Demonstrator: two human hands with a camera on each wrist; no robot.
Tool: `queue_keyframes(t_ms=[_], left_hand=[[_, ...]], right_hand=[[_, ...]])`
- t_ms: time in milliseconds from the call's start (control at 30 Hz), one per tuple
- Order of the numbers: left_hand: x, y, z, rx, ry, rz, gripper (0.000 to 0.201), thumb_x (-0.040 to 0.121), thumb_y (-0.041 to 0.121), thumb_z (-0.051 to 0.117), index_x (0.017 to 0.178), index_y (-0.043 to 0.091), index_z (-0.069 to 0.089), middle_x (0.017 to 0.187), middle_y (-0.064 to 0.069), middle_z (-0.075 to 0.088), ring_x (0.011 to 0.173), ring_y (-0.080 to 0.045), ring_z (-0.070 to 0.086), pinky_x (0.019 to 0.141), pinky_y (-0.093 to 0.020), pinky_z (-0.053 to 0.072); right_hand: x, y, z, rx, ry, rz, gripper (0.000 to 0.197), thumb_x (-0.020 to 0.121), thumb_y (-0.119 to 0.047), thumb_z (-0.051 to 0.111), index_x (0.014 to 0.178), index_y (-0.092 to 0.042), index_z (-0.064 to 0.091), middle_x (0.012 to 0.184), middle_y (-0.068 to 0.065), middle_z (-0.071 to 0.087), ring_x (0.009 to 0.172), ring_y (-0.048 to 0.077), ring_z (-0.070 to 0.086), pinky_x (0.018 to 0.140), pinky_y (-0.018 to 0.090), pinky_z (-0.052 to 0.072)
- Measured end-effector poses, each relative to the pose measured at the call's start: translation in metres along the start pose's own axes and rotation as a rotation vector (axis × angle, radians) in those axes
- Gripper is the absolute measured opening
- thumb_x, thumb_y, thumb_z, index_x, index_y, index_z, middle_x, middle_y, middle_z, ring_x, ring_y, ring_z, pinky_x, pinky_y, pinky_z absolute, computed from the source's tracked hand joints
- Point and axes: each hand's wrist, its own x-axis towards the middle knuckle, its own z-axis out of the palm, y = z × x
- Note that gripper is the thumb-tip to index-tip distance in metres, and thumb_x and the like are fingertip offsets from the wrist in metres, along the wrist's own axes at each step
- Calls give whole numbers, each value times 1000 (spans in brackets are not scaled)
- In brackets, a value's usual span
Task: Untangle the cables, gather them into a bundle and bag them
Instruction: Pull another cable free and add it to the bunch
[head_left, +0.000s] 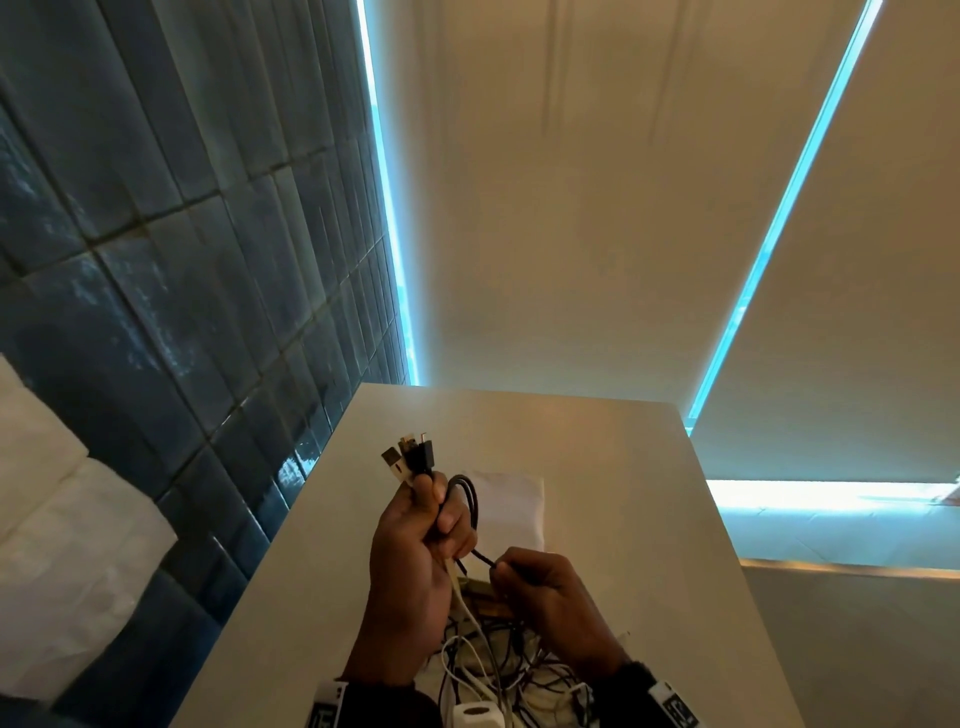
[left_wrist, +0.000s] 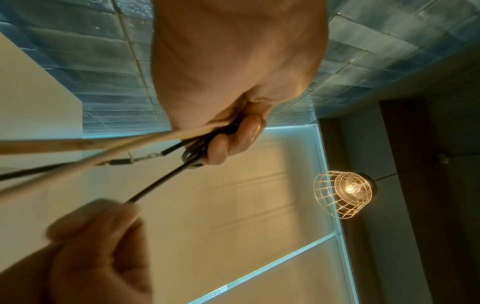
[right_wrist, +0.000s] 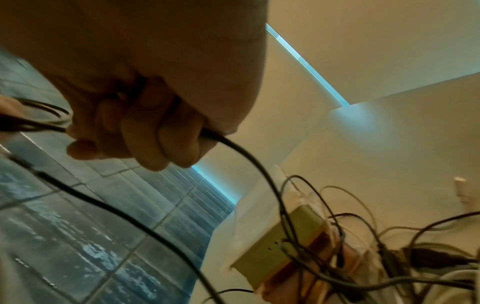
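Left hand (head_left: 410, 545) raised above table (head_left: 623, 519), fingers clamped on gathered cable ends (head_left: 410, 454), plugs pointing up. Right hand (head_left: 550, 592) fingers pinch black cable (head_left: 480, 558) running between hands. Tangled cables (head_left: 498, 670) on table, partly hidden beneath wrists. Bag not discernible.

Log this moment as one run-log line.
stage: gathering | left hand: grips plug ends | right hand: pinches black cable | tangle: on table | bagged: no
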Motion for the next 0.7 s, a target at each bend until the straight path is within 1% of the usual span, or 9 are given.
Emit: queue_keyframes(t_ms=[133,167,233,300,367,467,533,633,700], left_hand=[[-2,0,0,54,16,9,27,93,30,38,74,11,41,58,2,41,50,-12,21,51,-27,24],[-3,0,0,64,20,9,26,92,30,39,74,11,41,59,1,42,50,-13,21,51,-28,24],[-3,1,0,70,24,11,26,91,31,40,75,12,42,59,1,42,50,-12,22,51,-27,24],[-3,2,0,53,10,20,25,91,31,41,74,12,42,58,2,40,48,-11,21,49,-25,24],[-2,4,0,40,-1,31,26,92,30,40,73,12,41,57,3,37,46,-10,21,49,-25,24],[-1,6,-2,31,-5,43,27,95,29,39,73,12,41,57,3,36,45,-8,22,47,-23,25],[0,7,-3,41,4,47,27,95,29,39,73,12,41,57,4,36,45,-8,22,47,-23,25],[2,7,-5,93,47,52,29,97,27,38,72,13,40,57,4,35,45,-8,22,46,-22,26],[5,6,-7,132,88,45,31,100,24,35,72,13,39,56,4,35,45,-8,24,44,-20,27]], right_hand=[[1,29,-4,-94,51,35,26,88,-24,55,62,-17,55,61,-5,49,62,9,45,62,24,37],[2,36,-4,-112,59,42,26,87,-23,54,62,-16,56,62,-4,50,62,10,46,62,26,37],[4,47,-5,-149,72,46,28,89,-18,55,61,-15,55,61,-5,51,62,9,47,62,26,39],[6,56,-6,-153,97,52,32,91,-12,56,59,-18,53,59,-6,49,61,7,46,60,23,38],[8,64,-6,-166,114,51,33,90,-14,56,57,-22,51,57,-7,46,59,5,43,58,21,36],[9,82,-8,-240,129,94,33,88,-27,55,55,-27,48,56,-7,43,57,4,40,57,25,33],[9,95,-10,-291,146,155,38,91,-21,56,55,-29,49,55,-7,44,56,4,41,58,28,34],[15,89,-11,-339,208,224,40,90,-11,57,52,-25,51,51,-7,48,53,3,42,57,27,37],[22,68,-12,-329,294,205,36,90,-11,57,54,-20,54,52,-4,50,52,4,44,56,26,38]])
